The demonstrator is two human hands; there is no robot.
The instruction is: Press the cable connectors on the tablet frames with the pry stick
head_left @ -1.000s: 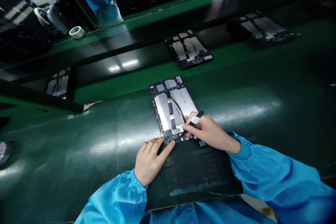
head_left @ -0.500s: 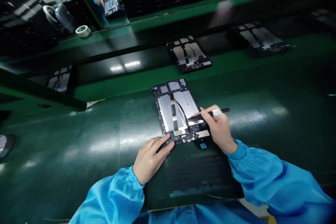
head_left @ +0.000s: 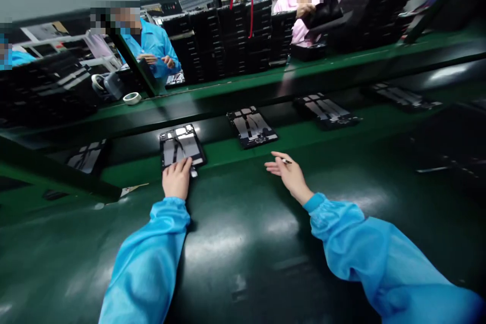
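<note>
An opened tablet (head_left: 192, 151), its inner silver plates and dark ribbon cable showing, lies at the back left on the strip behind the worktop. My left hand (head_left: 176, 179) grips its near edge, with the thumb side by a small white tab. To the right, my right hand (head_left: 290, 174) hovers over the green surface, index finger stretched out. Tucked in that hand are black tweezers (head_left: 286, 161), mostly hidden by the fingers. Just beyond its fingertips sits a second opened tablet (head_left: 252, 127), apart from the hand.
More opened tablets (head_left: 328, 110) lie along the dark strip (head_left: 214, 136). A green post (head_left: 56, 167) slants in from the left. A tape roll (head_left: 132, 98) sits on the back ledge, before stacked black trays (head_left: 224, 35). Across it are co-workers in blue (head_left: 159, 43) and pink.
My left hand has carried the tablet from the worktop to the back-left strip. My right hand has lifted off it and moved further back, keeping the tweezers. The view has tilted up.
</note>
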